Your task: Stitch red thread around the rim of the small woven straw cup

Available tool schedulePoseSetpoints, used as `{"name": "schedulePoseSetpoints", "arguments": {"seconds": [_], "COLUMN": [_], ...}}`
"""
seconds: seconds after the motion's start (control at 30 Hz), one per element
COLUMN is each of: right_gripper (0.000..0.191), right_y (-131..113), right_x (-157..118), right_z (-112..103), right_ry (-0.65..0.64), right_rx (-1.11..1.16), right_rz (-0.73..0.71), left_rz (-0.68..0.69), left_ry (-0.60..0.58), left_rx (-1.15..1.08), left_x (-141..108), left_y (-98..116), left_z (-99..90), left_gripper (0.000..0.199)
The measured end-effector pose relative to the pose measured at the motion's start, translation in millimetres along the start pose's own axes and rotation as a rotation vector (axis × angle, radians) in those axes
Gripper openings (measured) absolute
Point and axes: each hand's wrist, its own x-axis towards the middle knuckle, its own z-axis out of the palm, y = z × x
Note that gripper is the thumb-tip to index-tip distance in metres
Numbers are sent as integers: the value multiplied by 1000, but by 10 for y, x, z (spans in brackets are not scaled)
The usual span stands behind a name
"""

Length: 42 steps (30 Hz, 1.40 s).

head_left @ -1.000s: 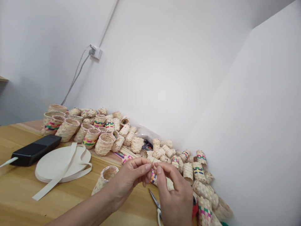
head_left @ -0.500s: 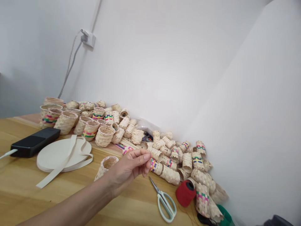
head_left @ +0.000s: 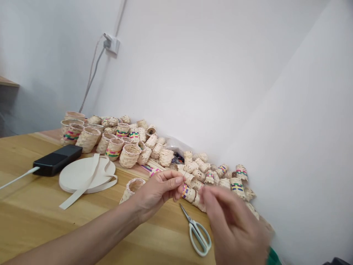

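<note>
My left hand [head_left: 168,186] is raised over the table, thumb and forefinger pinched on a thin needle [head_left: 185,174] that points upward. At the lower right is my right hand [head_left: 234,221], blurred, its thumb and fingertips drawn together close to the left fingertips. Whatever is between them is too small or smeared to make out. Below and between the hands lie scissors [head_left: 196,232] with pale handles. A small woven basket [head_left: 132,188] with a stitched rim stands behind my left forearm, partly hidden by it.
A heap of small woven baskets [head_left: 129,155], some with coloured bands, runs along the wall. On the left of the wooden table [head_left: 35,224] lie a roll of cream ribbon [head_left: 82,176] and a black device [head_left: 57,159] with a white cable. A wall socket [head_left: 113,45] holds plugs.
My right hand has come into view from the lower right, near the left fingertips, covering the red thread spool. The left hand keeps its pinch. The view has shifted slightly left.
</note>
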Motion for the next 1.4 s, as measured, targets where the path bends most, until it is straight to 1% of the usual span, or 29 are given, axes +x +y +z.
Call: {"name": "schedulePoseSetpoints", "arguments": {"seconds": [0.13, 0.23, 0.43, 0.87, 1.1, 1.4], "right_gripper": [15, 16, 14, 16, 15, 17], "right_y": [96, 118, 103, 138, 154, 143], "right_x": [103, 88, 71, 70, 54, 71], "right_z": [279, 363, 346, 368, 392, 398], "right_ry": [-93, -130, -151, -124, -120, -112], "right_rx": [149, 199, 212, 145, 152, 129], "right_rz": [115, 136, 122, 29, 50, 53], "left_rz": [2, 6, 13, 30, 23, 19], "left_ry": [-30, -36, -61, -36, -9, -2], "left_rx": [26, 33, 40, 22, 28, 28], "left_x": [-15, -4, 6, 42, 44, 49], "left_y": [22, 14, -23, -50, -41, -41], "left_z": [29, 16, -25, -46, -39, -41], "left_gripper": [22, 22, 22, 23, 24, 24]}}
